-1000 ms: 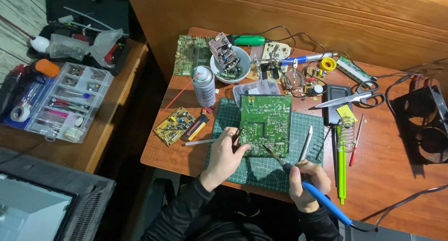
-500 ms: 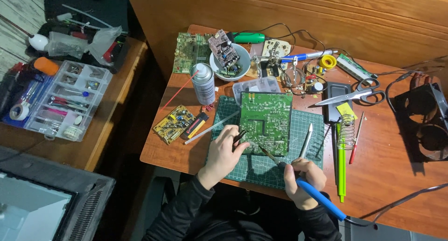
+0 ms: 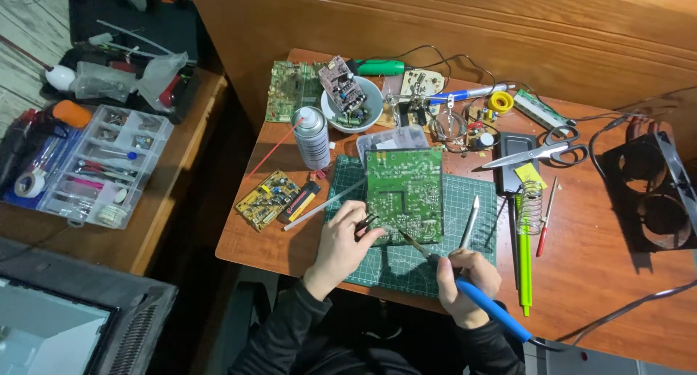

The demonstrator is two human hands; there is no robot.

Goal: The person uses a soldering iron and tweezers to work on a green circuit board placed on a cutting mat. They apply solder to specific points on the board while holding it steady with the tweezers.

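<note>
**Soldering at a green circuit board**

Gripping a blue-handled soldering iron [image 3: 465, 288], the right hand [image 3: 468, 284] is clenched around the handle, with the metal tip angled up toward the lower edge of the green circuit board [image 3: 404, 193]. That board lies flat on a green cutting mat [image 3: 406, 262] (its far end reaches a clear plastic box). At the board's lower left corner, the left hand [image 3: 343, 246] pinches a small dark tool, seemingly tweezers [image 3: 365, 225]. A spray can [image 3: 312, 137] stands upright left of the board; scissors [image 3: 541, 151] lie to its right, well apart.
</note>
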